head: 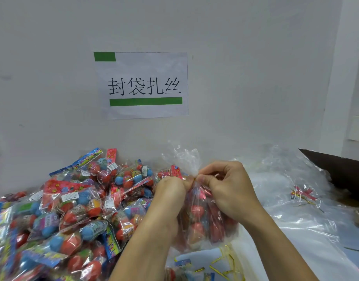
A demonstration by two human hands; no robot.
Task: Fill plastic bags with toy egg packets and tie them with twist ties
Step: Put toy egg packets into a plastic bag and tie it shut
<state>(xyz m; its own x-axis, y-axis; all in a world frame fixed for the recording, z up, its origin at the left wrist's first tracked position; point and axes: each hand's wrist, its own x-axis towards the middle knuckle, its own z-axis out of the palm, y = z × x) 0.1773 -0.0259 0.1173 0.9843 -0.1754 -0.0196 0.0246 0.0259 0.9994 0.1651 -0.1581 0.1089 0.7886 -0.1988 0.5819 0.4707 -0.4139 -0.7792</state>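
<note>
At bag neck (191, 175), 2 hands (197, 191) pinch tie (194, 178).

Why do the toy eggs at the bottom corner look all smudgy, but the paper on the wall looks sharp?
In the head view the pile of egg packets blurs and stretches toward the lower left edge, a wide-lens effect; the paper sign near the middle stays crisp. The clear bags on the right catch white glare. Light is soft, with hardly any shadows under the left hand and right hand.
</note>
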